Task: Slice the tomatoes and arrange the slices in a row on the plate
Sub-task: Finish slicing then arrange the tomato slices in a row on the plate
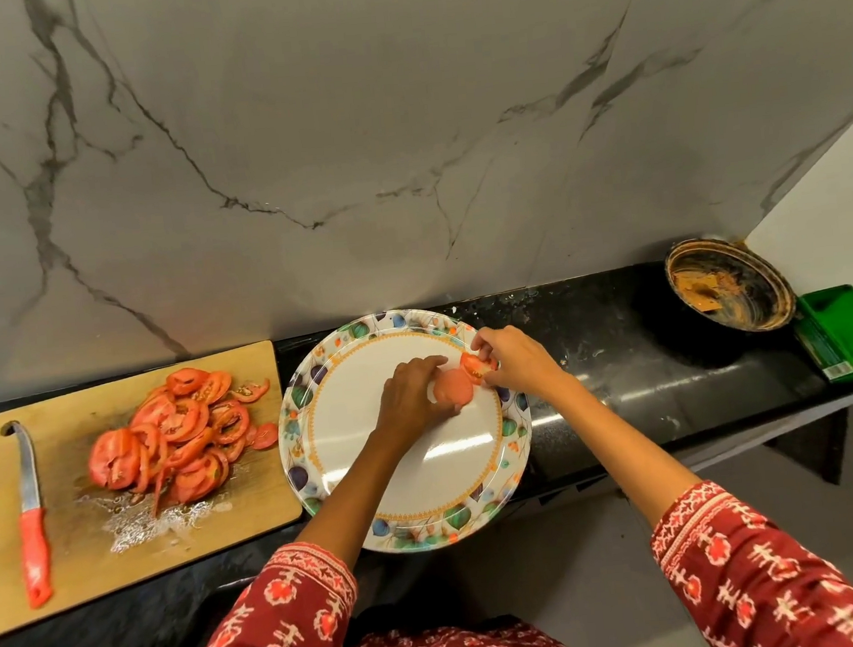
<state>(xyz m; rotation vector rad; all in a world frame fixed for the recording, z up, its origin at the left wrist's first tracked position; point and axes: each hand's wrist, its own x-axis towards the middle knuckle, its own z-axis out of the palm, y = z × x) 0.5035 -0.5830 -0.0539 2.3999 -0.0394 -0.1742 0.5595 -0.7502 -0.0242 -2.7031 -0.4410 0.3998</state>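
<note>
A round white plate (354, 463) with a leaf-patterned rim lies on the black counter. Over its far right part my left hand (412, 394) holds a pale tomato slice (451, 387). My right hand (515, 364) pinches a redder tomato slice (473, 365) at the plate's right rim, just beside the first slice. A pile of tomato slices (181, 435) lies on the wooden cutting board (126, 566) to the left of the plate. A red-handled knife (31, 518) rests on the board's left side, blade pointing away from me.
A marble wall rises right behind the counter. A dirty dark pan (730, 286) sits at the back right, with a green box (851, 335) beside it. The counter's front edge (633, 465) runs under the plate, which overhangs it slightly. Tomato juice is pooled on the board.
</note>
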